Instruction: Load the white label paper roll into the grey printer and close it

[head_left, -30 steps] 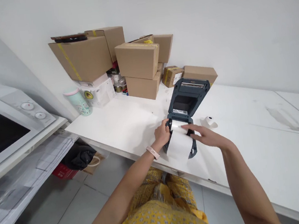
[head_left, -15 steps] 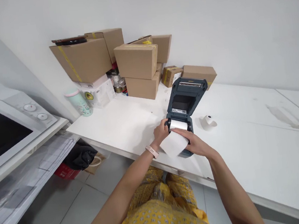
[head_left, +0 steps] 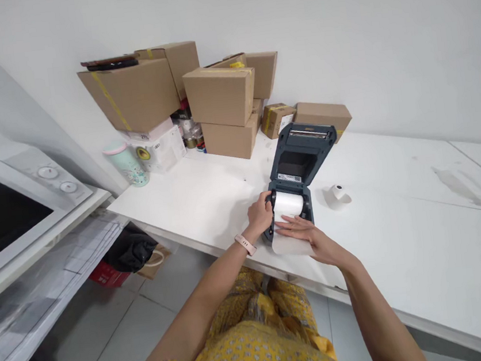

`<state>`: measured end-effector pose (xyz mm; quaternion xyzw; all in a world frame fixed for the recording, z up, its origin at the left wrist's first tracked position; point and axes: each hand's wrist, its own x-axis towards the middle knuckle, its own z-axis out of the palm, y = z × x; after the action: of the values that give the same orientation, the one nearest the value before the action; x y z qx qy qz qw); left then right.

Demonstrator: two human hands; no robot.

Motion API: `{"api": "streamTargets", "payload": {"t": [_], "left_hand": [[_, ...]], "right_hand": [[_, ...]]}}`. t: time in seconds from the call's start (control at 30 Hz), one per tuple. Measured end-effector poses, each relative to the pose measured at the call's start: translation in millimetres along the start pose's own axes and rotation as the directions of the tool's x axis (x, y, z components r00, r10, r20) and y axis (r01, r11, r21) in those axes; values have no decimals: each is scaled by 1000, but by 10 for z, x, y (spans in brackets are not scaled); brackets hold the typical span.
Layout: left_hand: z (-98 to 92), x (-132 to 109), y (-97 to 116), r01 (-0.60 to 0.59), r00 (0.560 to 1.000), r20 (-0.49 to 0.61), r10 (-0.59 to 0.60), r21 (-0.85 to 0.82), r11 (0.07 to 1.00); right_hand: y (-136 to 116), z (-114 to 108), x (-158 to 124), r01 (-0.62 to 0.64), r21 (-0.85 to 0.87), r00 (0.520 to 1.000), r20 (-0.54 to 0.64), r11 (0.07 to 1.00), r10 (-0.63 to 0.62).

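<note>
White bench (head_left: 402, 231) against a white wall, cardboard boxes (head_left: 219, 93) stacked far left; near its front edge an open label printer (head_left: 297, 162) holds a paper roll (head_left: 287, 203), left hand (head_left: 261, 216) clasping the printer's left side, right hand (head_left: 305, 234) spread flat on the unrolled paper.

microwave (head_left: 17, 200) cut off left, printer label (head_left: 289, 178) unreadable

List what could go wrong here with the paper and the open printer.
1. The paper strip lies past the printer's front under the flat right hand; it may crease or feed crooked.
2. The printer sits near the table edge; a push from the left hand could slide it off.
3. The raised lid might drop onto the hands.
</note>
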<state>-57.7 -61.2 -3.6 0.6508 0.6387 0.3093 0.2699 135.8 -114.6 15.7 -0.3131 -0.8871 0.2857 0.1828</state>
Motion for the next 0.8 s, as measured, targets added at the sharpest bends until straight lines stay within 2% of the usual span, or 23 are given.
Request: {"api": "streamTargets", "payload": {"t": [0.43, 0.8], "left_hand": [[-1, -12, 11, 25, 1000, -17, -27, -85, 996], [29, -10, -20, 23, 999, -31, -28, -144, 989]], "right_hand": [[-83, 318, -174, 32, -278, 996, -67, 960, -52], [-284, 282, -136, -29, -315, 1000, -9, 949, 27]]}}
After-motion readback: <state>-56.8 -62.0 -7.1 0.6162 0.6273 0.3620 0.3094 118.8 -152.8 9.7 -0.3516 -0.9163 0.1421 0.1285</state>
